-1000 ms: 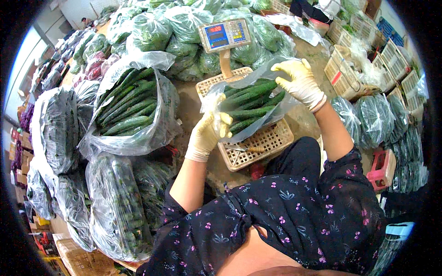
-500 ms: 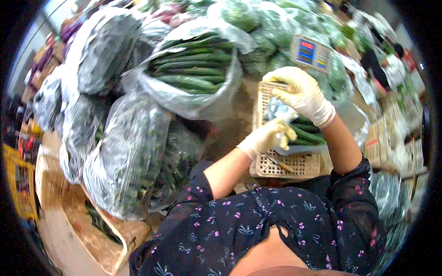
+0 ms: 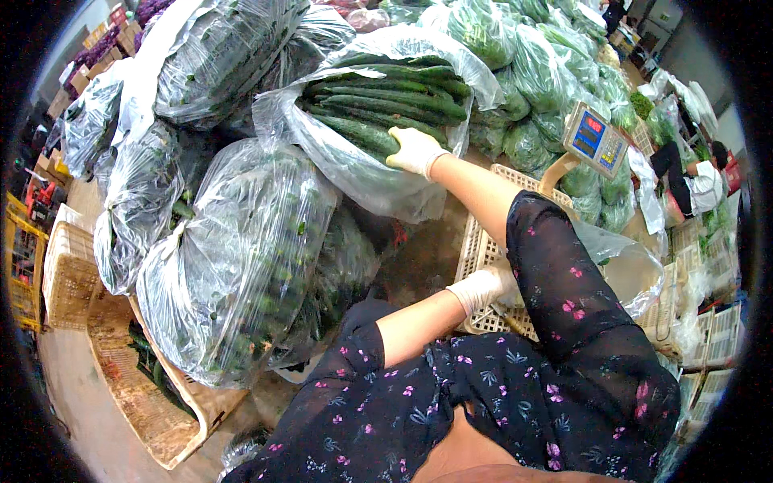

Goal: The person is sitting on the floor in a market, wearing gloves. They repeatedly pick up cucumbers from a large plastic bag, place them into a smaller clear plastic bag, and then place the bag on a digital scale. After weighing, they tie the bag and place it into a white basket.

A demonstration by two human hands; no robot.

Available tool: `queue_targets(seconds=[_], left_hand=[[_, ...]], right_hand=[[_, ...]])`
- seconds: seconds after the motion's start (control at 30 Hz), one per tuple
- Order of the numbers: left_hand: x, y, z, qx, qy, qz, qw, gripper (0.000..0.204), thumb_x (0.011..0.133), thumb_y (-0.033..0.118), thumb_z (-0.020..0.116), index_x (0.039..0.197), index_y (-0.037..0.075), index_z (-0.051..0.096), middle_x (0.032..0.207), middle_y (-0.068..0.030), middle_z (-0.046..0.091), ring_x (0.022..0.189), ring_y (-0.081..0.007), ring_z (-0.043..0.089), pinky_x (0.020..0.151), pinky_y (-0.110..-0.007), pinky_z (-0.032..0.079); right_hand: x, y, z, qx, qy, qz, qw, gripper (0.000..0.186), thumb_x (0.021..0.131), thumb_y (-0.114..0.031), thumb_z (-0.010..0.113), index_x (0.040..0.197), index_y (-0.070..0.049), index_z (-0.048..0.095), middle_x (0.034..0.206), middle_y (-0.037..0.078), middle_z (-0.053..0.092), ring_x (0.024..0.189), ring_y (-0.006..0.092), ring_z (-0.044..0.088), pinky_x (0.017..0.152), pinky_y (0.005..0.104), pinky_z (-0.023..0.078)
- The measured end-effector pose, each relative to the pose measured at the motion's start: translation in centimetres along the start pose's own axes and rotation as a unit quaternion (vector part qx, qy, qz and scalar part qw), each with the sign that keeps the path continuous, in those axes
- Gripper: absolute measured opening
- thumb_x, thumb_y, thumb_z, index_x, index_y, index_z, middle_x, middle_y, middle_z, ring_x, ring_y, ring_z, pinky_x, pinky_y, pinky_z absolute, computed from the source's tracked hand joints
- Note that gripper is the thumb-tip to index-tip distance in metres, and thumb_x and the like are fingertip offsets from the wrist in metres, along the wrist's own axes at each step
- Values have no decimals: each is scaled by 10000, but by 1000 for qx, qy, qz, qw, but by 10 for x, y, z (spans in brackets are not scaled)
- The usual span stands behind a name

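Right hand [image 3: 416,153], gloved, is held over the near edge of an open plastic bag [image 3: 362,187]; fingers and thumb are apart, and no firm grip is shown. Long green cucumbers [image 3: 382,105] are packed in the bag, just under and beyond that hand. If only one end is pinched, a cucumber could be twisted loose or snapped, since neighbours are pressed tight against it; the thin bag wall could also be snagged and torn by a knuckle. Left hand [image 3: 487,290] is placed nearer the body, at a slotted crate [image 3: 473,251]; its fingers are hidden by the right sleeve [image 3: 576,298], so its grip cannot be told. With the arms crossed, the crate could be nudged by the right forearm and the reading on the scale display [image 3: 596,141], off to the right of both hands, upset. Farther right, the clear bag [image 3: 646,278] could be dragged by the sleeve.
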State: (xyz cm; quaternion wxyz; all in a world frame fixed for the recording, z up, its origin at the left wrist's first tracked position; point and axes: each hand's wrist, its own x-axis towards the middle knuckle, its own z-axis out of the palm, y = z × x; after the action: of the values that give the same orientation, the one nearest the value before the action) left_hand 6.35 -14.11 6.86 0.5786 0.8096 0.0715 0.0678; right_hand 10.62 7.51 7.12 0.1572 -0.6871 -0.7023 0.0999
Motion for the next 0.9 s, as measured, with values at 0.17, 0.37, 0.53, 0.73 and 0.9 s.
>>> queue_targets(seconds=[0.17,0.37,0.53,0.73,0.9], left_hand=[[-25,13,-18,-210,2,-85,974,382,895,249,548,1238,89,603,1082,-152,667,967,-260,638,858,-350,501],[-43,4,-26,-200,21,34,979,317,898,166,490,1173,71,617,980,-117,690,869,-215,667,733,-360,544],[-23,-20,-11,-187,90,145,967,327,905,192,519,1192,60,603,1121,-150,676,944,-215,674,727,-336,545],[-2,-37,13,-171,207,196,943,361,890,183,537,1227,61,588,1176,-152,660,984,-221,663,718,-336,546],[-20,-12,-17,-314,0,55,948,471,891,252,584,1316,56,536,1210,-177,644,998,-256,652,799,-357,529]], right_hand=[[22,-3,-31,-44,23,-60,997,304,642,-239,653,887,-69,710,895,199,691,860,356,670,797,429,527],[55,17,-38,-205,48,-3,978,663,716,-239,734,1326,-134,497,1223,138,540,1143,338,539,930,470,464],[89,1,-18,-254,13,-36,967,844,669,-276,776,1395,-120,376,1271,160,509,1179,344,520,973,466,442],[97,-34,-44,-271,-61,0,961,889,565,-341,800,1364,-125,476,1246,183,529,1179,359,532,966,451,467],[108,-25,-60,-146,-64,-42,986,667,555,-290,796,1144,-37,614,1090,209,647,1034,327,633,911,389,502]])
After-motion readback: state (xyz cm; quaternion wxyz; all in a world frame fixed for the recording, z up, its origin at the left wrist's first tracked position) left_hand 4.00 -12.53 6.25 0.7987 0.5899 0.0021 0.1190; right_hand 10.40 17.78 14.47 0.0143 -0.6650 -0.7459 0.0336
